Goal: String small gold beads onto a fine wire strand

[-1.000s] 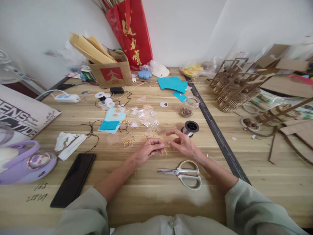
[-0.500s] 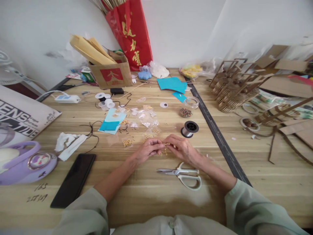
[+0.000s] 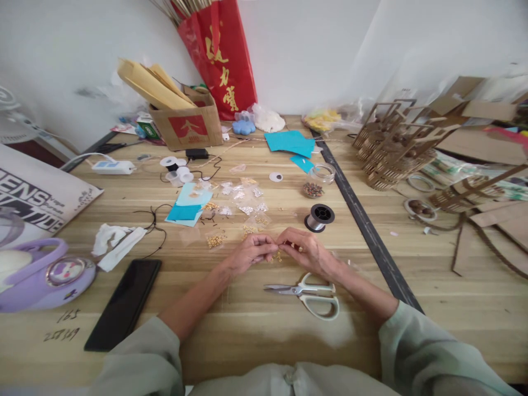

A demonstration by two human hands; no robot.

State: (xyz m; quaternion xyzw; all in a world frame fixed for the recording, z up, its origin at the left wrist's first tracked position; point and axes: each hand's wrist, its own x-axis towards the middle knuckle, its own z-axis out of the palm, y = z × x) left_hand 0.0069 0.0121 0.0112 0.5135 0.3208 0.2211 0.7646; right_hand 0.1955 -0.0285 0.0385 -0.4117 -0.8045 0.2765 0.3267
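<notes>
1. Hands meet over a pale wooden surface [image 3: 231,344]: the left hand [image 3: 252,254] and the right hand [image 3: 304,251] bring thumb and fingers to a narrow pinch, tips touching or nearly so. Whether anything is held between them is too small to tell.

2. Small gold pieces [image 3: 279,257] sit just beneath the fingertips, between the two hands; whether they hang or lie there cannot be made out.

3. Work appears partway along. A little gold cluster is gathered at the fingers, while plenty more fills a clear packet [image 3: 215,241] near the left hand. No finished item can be picked out.

4. Scissors [image 3: 297,290] lie untouched nearer the wearer, and a black spool [image 3: 317,221] stands just beyond the right hand, its winding pale and shiny.

5. Lettering is scattered about. A red bag [image 3: 237,55] carries large gold Chinese characters, the lower two reading 力寶, the upper one partly covered by a strap. Handwritten figures [image 3: 61,333] on the surface read "165" and, apparently, "258369."

6. At far left, a white bag [image 3: 53,181] shows bold black letters, "ENS" legible, the rest skewed. A cardboard box [image 3: 188,131] bears a red panel with a pale emblem, its small print unreadable.
</notes>
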